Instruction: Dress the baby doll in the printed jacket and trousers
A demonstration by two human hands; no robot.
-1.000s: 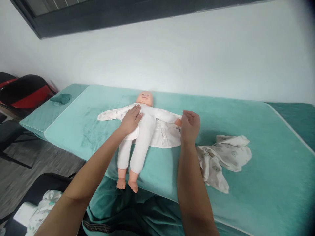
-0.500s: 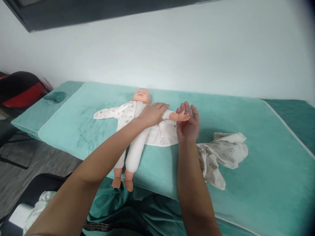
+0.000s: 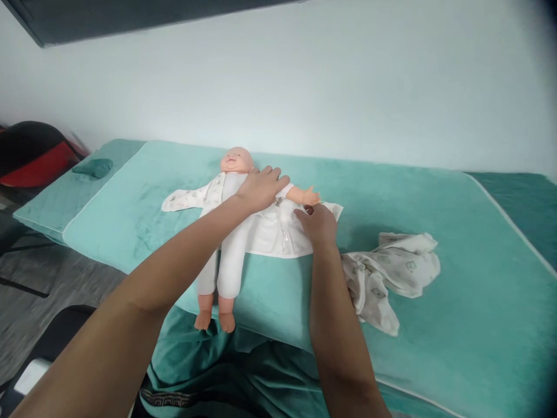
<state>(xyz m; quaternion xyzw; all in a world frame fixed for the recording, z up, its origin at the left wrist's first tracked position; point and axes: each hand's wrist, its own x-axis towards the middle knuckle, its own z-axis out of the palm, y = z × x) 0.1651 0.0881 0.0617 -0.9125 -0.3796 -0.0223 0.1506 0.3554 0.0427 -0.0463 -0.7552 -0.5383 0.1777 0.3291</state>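
A baby doll (image 3: 230,255) lies on its back, its head away from me. A white printed baby jacket (image 3: 278,241) is spread open beneath it, with one sleeve over the doll's arm on the left. The doll's other arm (image 3: 300,194) is out of the jacket and sticks out to the right. My left hand (image 3: 263,188) lies flat on the doll's chest and shoulder, fingers apart. Just below the doll's bare hand, my right hand (image 3: 321,223) has its fingers curled on the jacket's right side; its fingertips are partly hidden.
Crumpled printed baby clothing (image 3: 391,270) lies on the green-covered bed (image 3: 456,302) to the right. The bed has a face hole (image 3: 93,168) at its left end and a wall behind. A black and red chair (image 3: 35,157) stands left; a white item (image 3: 32,374) sits on a dark seat nearby.
My right hand has left the doll's hand, moved slightly down and left, and closed on the jacket. The doll's arm has risen a little. My left hand stays on the doll.
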